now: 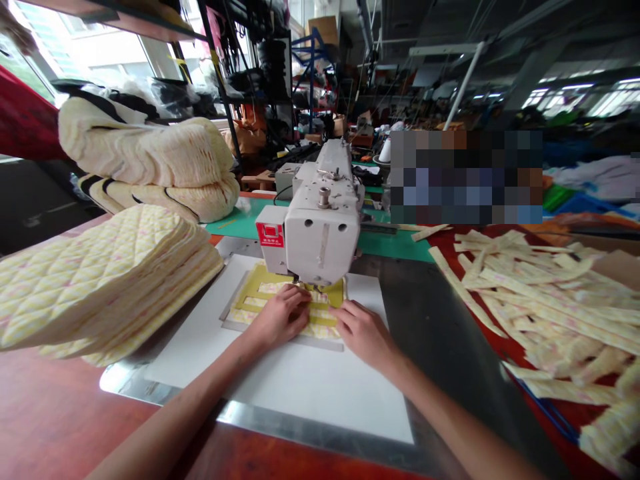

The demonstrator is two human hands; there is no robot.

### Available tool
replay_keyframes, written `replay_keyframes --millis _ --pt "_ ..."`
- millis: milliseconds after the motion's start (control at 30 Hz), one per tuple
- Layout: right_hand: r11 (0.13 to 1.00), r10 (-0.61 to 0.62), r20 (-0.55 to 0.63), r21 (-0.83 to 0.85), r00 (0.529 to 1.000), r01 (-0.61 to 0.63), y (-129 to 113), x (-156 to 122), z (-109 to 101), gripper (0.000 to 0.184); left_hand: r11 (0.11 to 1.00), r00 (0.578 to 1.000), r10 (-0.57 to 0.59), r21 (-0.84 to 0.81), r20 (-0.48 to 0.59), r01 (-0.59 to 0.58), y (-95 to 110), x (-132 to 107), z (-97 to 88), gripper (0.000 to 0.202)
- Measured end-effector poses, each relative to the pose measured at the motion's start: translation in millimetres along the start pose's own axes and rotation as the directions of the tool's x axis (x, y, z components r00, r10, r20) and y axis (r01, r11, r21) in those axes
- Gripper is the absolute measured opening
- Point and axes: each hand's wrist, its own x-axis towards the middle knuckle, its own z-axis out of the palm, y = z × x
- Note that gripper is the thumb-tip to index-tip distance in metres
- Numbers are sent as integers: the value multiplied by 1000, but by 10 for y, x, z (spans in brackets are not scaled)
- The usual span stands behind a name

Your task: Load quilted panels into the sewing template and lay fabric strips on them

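One left hand (pixel 281 316), one right hand (pixel 362 327); both at yellow template (pixel 321 312)

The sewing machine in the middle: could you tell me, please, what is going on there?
A person's left hand rests on a yellow slotted template over quilted fabric; the right hand is at its right edge. Both hands are close to the sewing machine. A white sheet lies beneath. Quilted pieces are stacked at the left, and fabric strips lie heaped at the right.

Yellow slotted template (pixel 323 321), lying flat, over pale patterned fabric (pixel 323 331)
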Motion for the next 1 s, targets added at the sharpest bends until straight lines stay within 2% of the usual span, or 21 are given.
replay_keyframes --millis 233,333,400,500,633,767,900,1000 --pt "997 50 34 59 998 -52 73 -70 -47 29 999 1000 15 28 -20 -15 59 -15 36 23" --pt "980 162 24 110 986 -164 108 -67 -77 31 1000 1000 -21 4 -4 21 122 -135 -42 26" --pt "945 273 48 174 961 -278 159 -53 -95 30 999 999 -39 6 0 39 183 -255 -116 27" --pt "844 418 145 304 897 -442 272 -33 -107 28 999 999 -37 36 -8 37 291 -468 -233 29" --pt "716 501 276 400 820 -572 459 -72 -157 36 997 995 -66 33 -70 68 472 -750 -358 25" --pt "695 525 325 369 787 -617 703 -235 -347 39 985 970 -168 -7 -175 170 672 -965 -397 22" --pt "672 575 356 308 737 -673 1018 -486 -615 44 970 956 -245 -35 -160 242 811 -1050 -359 22" --pt "672 613 329 260 718 -693 1243 -677 -759 47 961 948 -277 -47 -158 273 888 -1014 -300 22"
